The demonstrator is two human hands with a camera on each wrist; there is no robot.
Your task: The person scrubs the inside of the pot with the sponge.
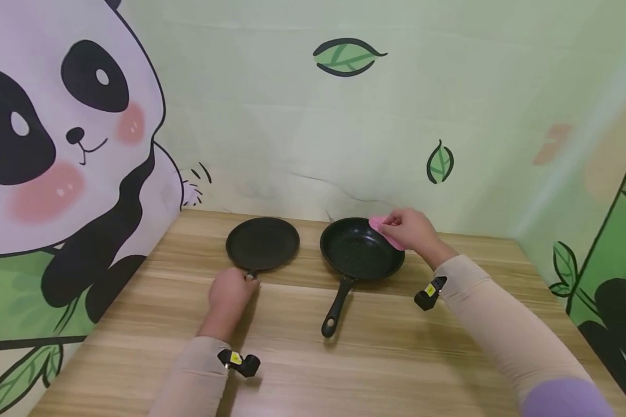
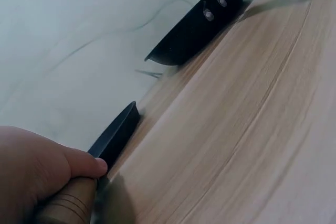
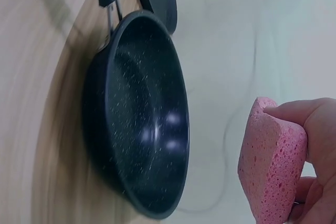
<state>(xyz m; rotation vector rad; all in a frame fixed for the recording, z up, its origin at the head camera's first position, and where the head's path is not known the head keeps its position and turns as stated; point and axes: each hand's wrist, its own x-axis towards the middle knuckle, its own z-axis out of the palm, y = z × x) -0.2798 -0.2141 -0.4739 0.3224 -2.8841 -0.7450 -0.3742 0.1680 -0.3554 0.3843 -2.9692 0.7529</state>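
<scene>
Pink and porous, a sponge is pinched between the thumb and fingers of the right hand, with the thumb across its upper end. As seen from the head, it overlaps the rim of a deep black frying pan at about two o'clock; the right wrist view shows it apart from the pan. The pan's interior is dark, glossy and flecked with pale specks. Its black handle, pierced at the end, points to seven o'clock.

At nine o'clock from the deep pan, just beside it, sits a shallow black flat pan. The left hand grips its handle (tan and grooved, in the left wrist view), thumb laid along the top.

Both pans rest on a wood-grained bench. Each wrist carries a small black camera, the left and the right both with a yellow label. The backdrop bears a printed panda at ten o'clock and a green leaf near twelve.
</scene>
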